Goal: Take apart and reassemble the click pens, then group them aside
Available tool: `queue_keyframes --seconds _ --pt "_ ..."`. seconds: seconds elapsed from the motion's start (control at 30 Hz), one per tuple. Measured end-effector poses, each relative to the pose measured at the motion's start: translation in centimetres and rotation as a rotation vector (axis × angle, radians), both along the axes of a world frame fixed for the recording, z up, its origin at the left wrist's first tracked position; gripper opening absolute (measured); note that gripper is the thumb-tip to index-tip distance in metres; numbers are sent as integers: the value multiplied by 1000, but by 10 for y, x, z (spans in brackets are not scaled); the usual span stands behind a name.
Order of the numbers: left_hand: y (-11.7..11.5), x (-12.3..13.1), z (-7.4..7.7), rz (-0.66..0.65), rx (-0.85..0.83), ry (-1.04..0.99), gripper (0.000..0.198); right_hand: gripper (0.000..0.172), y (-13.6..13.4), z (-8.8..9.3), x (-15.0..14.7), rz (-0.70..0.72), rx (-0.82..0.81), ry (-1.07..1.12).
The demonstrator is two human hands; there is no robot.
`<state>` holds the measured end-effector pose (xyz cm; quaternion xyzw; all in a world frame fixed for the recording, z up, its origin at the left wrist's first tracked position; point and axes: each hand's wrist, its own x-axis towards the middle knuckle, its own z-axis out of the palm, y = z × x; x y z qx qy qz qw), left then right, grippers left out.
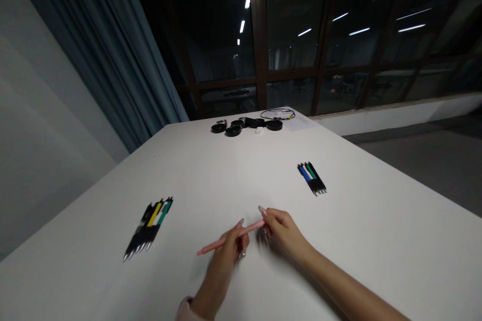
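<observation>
While holding the pink pen [250,227] around its middle with the left hand [228,247], also pinching its right end with the right hand [285,232], fingers drawn narrow. Held slantwise over the near middle of the white table [241,175], right end farther off than the left. Already laid side by side: left set of pens [153,229], plus right set of pens [313,180], slightly farther off. Not yet on the table: the pink pen. Partway along, at a guess; cannot tell the remaining amount. Looks slim, straight, pink all over, a bit blurred; can't make out any clip or cap. Differs from both sets, with their black grips, silvery tips and coloured bands: yellow, white, green at left; blue, white, green at right. At far end, black rolls [233,131] and looped cable [264,116], well apart from both hands.
</observation>
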<state>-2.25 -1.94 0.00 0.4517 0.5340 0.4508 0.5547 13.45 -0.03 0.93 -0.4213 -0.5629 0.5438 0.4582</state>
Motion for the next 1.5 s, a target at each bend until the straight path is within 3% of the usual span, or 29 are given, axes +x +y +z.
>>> queue_keyframes --seconds 0.1,0.27,0.5,0.97,1.23,1.5 --pt "0 -1 0 10 -5 3 59 59 -1 0 0 -7 6 20" --pt "2 -3 -5 35 -27 -9 59 41 -2 -1 1 -28 -18 115" --pt "2 -1 -2 3 -22 15 59 57 0 -1 1 -1 3 22" --pt "5 -4 -9 -16 0 -8 60 53 -3 -4 1 43 44 -15" --pt "11 -8 -24 -59 -28 76 69 54 -3 1 4 79 57 -75" --pt "10 -14 -26 -56 -31 104 57 52 -1 -2 4 86 33 -39"
